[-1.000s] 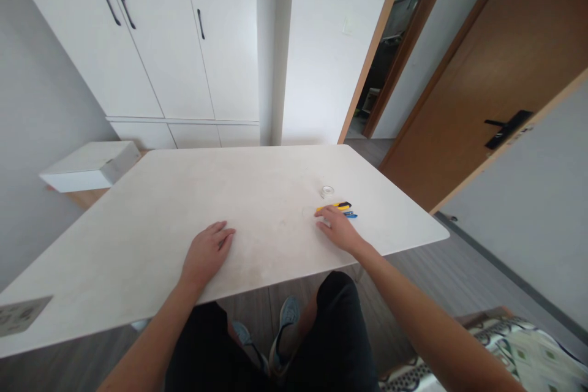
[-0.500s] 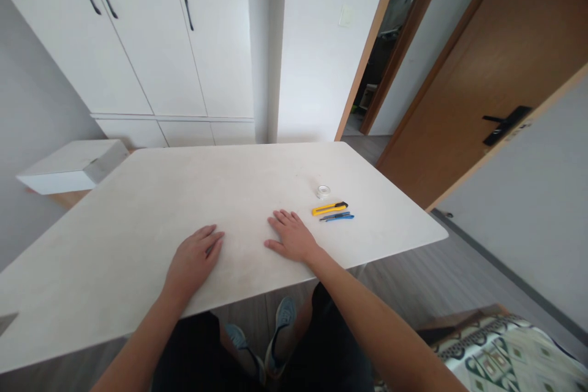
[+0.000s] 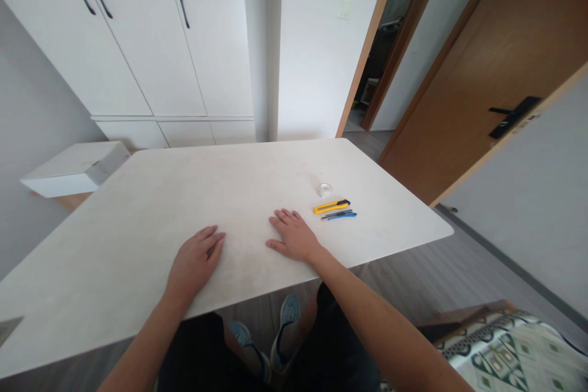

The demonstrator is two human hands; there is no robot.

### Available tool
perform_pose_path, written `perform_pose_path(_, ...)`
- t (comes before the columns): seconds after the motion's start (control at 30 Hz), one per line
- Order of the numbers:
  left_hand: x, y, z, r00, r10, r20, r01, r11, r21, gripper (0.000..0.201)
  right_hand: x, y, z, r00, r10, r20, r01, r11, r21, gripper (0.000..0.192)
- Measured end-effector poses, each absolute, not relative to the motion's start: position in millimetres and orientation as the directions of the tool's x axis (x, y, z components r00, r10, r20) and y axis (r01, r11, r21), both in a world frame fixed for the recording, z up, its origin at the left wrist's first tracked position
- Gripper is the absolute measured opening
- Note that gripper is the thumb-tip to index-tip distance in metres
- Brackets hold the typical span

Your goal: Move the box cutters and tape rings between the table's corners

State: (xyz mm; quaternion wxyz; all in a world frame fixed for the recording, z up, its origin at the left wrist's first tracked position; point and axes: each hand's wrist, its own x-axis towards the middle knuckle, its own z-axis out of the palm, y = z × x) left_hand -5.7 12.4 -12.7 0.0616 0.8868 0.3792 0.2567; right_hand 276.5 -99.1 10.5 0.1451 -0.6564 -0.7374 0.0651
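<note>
Both hands rest on a white table (image 3: pixel 151 208). My left hand (image 3: pixel 195 260) lies near the front edge, its fingers stretched out and holding nothing. To its right, my right hand (image 3: pixel 293 234) is flat on the surface with its fingers spread. Just beyond that hand, on the right, lies a yellow utility knife (image 3: pixel 331 207) with a black end. A slim blue utility knife (image 3: pixel 339 215) is next to it on the near side. Behind the knives sits a small clear roll of tape (image 3: pixel 325 190). Neither hand touches these things.
A white box (image 3: pixel 76 165) stands past the table's left edge. White cabinets (image 3: pixel 138 43) line the back wall. A brown door (image 3: pixel 482 61) is at the right, and a patterned cloth (image 3: pixel 514 352) covers something at the lower right. My legs are under the front edge.
The camera view has shifted slightly. Both hands, the knives and the tape keep their places on the table.
</note>
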Motion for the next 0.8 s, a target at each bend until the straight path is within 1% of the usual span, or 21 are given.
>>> perform_pose_path(0.53, -6.5, 15.1, -17.3, 0.586, 0.691, 0.423, 0.642, -0.715, 0.278, 0.047, 277.4, -98.4, 7.4, -0.095, 0.987, 0.128, 0.961, 0.125, -0.247, 0.073)
perform_pose_path(0.8, -6.8, 15.1, -16.6, 0.586, 0.687, 0.430, 0.638, -0.718, 0.279, 0.047, 276.8, -98.4, 9.7, -0.098, 0.987, 0.127, 0.961, 0.127, -0.247, 0.072)
